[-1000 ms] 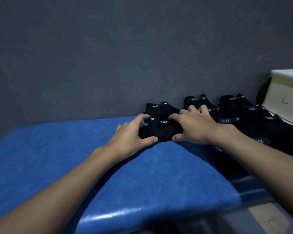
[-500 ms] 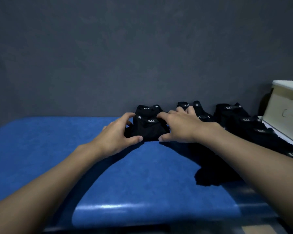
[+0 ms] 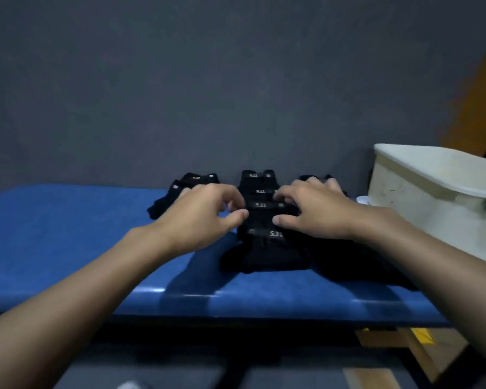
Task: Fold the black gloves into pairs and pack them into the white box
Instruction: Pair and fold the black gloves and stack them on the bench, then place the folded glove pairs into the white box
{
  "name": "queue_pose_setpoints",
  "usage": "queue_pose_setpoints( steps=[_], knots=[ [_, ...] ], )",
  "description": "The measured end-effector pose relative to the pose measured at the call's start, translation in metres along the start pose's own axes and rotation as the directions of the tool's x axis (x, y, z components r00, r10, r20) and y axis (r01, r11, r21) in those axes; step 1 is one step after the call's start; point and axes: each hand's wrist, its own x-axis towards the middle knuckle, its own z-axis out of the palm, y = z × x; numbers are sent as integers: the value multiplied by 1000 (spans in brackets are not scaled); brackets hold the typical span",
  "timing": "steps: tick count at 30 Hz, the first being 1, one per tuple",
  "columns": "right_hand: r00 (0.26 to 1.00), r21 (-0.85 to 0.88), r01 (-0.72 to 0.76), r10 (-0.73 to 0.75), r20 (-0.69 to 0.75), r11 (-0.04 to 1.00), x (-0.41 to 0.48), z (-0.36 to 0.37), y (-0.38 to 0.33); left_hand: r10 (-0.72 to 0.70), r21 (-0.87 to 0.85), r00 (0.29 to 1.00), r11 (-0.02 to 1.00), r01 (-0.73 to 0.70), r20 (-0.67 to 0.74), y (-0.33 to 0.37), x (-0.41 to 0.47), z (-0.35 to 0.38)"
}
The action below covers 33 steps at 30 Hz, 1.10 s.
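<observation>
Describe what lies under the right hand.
Under the right hand lies a row of folded black gloves on the blue table; its fingers grip one. The palm covers what lies directly beneath it, so the count there cannot be told.

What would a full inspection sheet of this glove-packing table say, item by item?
Surface: blue table, holding everything.
Job's things: black gloves folded in rows back to the wall; white box at right, contents unclear.
Clutter: nothing seen.
Grippers: left hand and right hand grip one glove bundle between them.
Cables: nothing seen.
Surroundings: dark grey wall behind; cardboard below the table.
</observation>
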Motion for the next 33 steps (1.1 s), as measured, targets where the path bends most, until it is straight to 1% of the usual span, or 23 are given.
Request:
queue_pose_setpoints(
  steps=[3,6,9,11,14,16,19,23,27,30,33],
  knots=[
    [994,100,-111,110,19,989,-33,-7,32,103,2,994,995,-103,30,37,3,19],
    [975,215,-223,219,42,951,-60,-12,59,204,21,978,978,-205,45,62,9,41],
    [944,241,-328,316,90,913,-78,-11,82,264,95,961,958,-271,87,79,15,61],
    [927,250,-373,345,149,894,-84,-8,94,269,113,958,953,-280,103,89,18,73],
    [904,293,-409,339,262,864,-86,-2,110,199,80,972,974,-210,121,103,19,89],
    [895,317,-409,308,323,856,-86,3,120,158,79,972,982,-173,174,111,18,99],
    [908,383,-375,252,335,844,-88,11,129,78,124,965,986,-112,250,119,14,111],
    [934,405,-305,188,304,862,-83,18,131,-42,114,977,993,18,207,127,14,119],
    [943,472,-286,158,292,834,-82,25,134,-168,80,974,984,158,149,137,9,121],
    [947,576,-284,132,291,766,-87,31,138,-244,35,962,970,241,124,146,5,124],
    [950,662,-285,114,289,693,-91,35,142,-313,-87,946,943,321,89,154,1,129]
  ],
)
